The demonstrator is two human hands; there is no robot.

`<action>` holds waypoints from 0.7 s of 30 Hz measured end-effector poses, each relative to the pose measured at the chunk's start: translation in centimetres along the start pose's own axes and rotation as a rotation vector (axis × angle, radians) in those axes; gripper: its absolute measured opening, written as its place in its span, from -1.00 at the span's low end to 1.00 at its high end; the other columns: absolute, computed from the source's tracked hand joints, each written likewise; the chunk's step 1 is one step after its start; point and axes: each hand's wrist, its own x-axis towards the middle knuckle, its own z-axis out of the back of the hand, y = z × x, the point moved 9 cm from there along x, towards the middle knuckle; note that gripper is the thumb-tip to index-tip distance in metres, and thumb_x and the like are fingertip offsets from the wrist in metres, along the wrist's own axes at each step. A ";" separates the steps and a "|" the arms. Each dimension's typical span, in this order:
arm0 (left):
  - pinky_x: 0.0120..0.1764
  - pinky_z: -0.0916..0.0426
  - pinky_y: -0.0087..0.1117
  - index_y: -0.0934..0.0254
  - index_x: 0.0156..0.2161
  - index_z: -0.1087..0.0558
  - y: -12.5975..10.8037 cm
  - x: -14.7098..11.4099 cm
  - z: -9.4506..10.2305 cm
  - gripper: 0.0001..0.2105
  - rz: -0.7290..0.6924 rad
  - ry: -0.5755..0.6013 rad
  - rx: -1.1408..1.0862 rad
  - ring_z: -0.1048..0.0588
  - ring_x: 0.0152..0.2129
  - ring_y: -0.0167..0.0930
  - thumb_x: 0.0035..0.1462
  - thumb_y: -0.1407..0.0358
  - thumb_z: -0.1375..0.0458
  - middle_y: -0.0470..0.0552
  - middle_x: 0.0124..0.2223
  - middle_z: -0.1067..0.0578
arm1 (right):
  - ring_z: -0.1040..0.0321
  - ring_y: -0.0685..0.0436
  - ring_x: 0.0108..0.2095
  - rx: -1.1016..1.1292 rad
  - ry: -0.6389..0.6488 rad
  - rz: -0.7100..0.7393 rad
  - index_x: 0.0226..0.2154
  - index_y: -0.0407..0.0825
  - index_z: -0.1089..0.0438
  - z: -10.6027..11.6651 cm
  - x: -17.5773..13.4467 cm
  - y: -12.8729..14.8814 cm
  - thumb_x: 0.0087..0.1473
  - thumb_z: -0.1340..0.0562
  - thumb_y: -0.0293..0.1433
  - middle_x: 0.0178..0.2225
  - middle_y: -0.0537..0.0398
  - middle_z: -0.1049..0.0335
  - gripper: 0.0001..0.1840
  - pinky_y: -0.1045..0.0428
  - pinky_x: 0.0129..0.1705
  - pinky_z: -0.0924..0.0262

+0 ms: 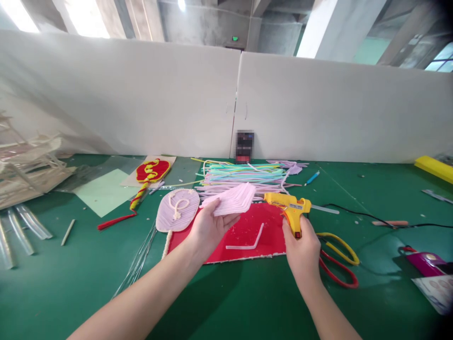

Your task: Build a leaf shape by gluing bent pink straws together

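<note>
My left hand [215, 226] is closed on a pale pink panel [235, 199] built from bent pipe cleaners laid side by side. A yellow hot glue gun [288, 205] is gripped in my right hand [302, 243], its nozzle pointing left at the panel's right end; whether they touch I cannot tell. Beneath both hands lies a red board [212, 255], with a bent pink pipe cleaner [247, 246] on it. At the board's left corner rests a lilac fan-shaped piece [166, 219] with a cream looped cord on its face.
Colored pipe cleaners [244, 174] lie bundled behind the board. Scissors [341, 281] with red and yellow handles sit right of my right hand. A red and yellow fan [152, 171], thin wires [138, 259] and a green sheet [106, 191] lie leftward. A white partition [141, 99] stands behind.
</note>
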 end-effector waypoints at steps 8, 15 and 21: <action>-0.24 -0.47 -0.32 0.37 -0.10 -0.40 0.2 0.0 0.2 -0.78 0.017 -0.014 0.022 -0.59 -0.36 -0.32 0.24 0.37 0.04 0.12 -0.19 -0.58 | -0.31 -0.15 -0.40 -0.024 -0.046 -0.047 -0.25 -0.11 -0.33 0.3 0.4 -0.5 0.10 -0.12 -0.10 -0.38 -0.07 -0.37 -0.61 -0.01 -0.37 -0.23; -0.23 -0.45 -0.31 0.35 -0.07 -0.39 0.4 0.9 0.9 -0.76 -0.042 -0.008 0.056 -0.58 -0.38 -0.33 0.24 0.35 0.04 0.13 -0.17 -0.57 | -0.30 -0.18 -0.37 -0.101 -0.106 -0.183 -0.28 -0.08 -0.30 1.3 1.0 -2.3 0.00 -0.18 -0.02 -0.37 -0.04 -0.33 -0.54 -0.02 -0.33 -0.21; -0.25 -0.44 -0.34 0.38 -0.12 -0.39 0.6 1.9 1.6 -0.79 -0.028 -0.002 0.042 -0.57 -0.39 -0.35 0.22 0.37 0.03 0.14 -0.23 -0.57 | -0.30 -0.33 -0.23 -0.366 0.025 -0.225 -0.18 -0.13 -0.31 0.3 0.8 -4.1 0.04 -0.12 -0.01 -0.24 -0.20 -0.32 -0.47 -0.11 -0.31 -0.17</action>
